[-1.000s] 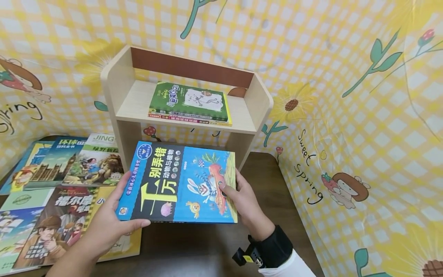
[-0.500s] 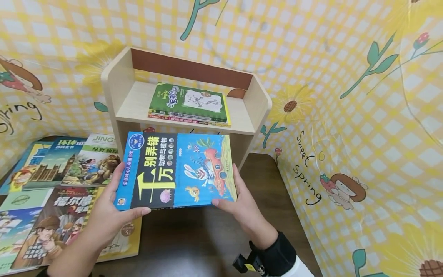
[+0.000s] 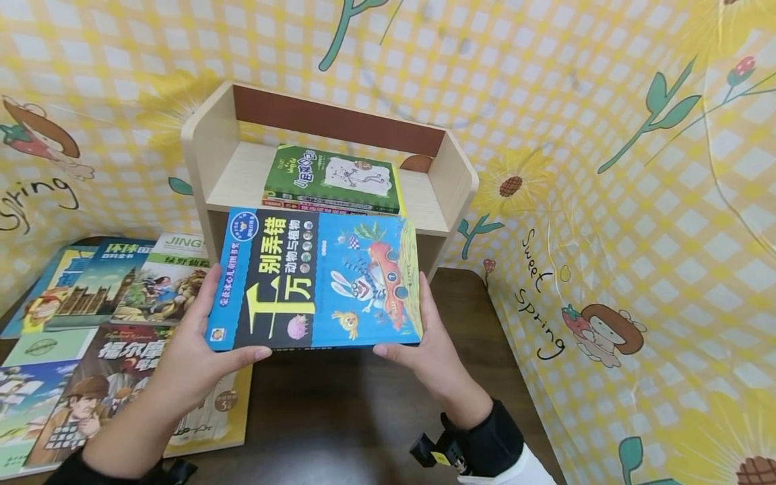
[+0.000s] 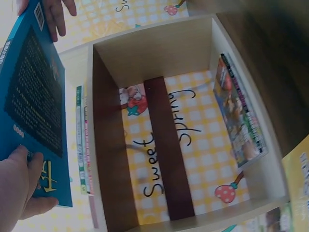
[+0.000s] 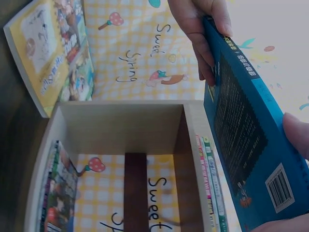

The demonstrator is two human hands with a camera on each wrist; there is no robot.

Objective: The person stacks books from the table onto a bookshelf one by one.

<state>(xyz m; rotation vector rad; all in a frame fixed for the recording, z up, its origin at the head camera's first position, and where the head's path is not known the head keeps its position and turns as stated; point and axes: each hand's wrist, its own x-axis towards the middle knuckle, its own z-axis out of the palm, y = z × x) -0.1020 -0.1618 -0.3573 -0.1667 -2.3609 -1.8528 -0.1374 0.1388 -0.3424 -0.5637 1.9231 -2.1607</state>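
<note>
Both hands hold a blue children's picture book [image 3: 321, 283] with a black title band, cover up and tilted. My left hand [image 3: 200, 350] grips its left end, thumb along the near edge and fingers underneath. At the right end, my right hand [image 3: 439, 357] grips it the same way. In the head view the book's far edge overlaps the front of a small wooden bookshelf [image 3: 227, 178]. On the upper shelf lies a stack of books with a green book [image 3: 333, 178] on top. The right wrist view shows the blue book's back cover [image 5: 241, 130] and barcode.
Several books, among them a detective-cover book [image 3: 91, 397] and a yellow book [image 3: 218, 417], lie on the dark table [image 3: 315, 424] at left. The shelf's lower compartment holds flat books [image 4: 239, 111]. A yellow checked cloth [image 3: 606, 202] surrounds the table.
Both hands have raised the blue book and carried it away from me, toward the upper shelf. My right thumb has slid from the cover to the near edge.
</note>
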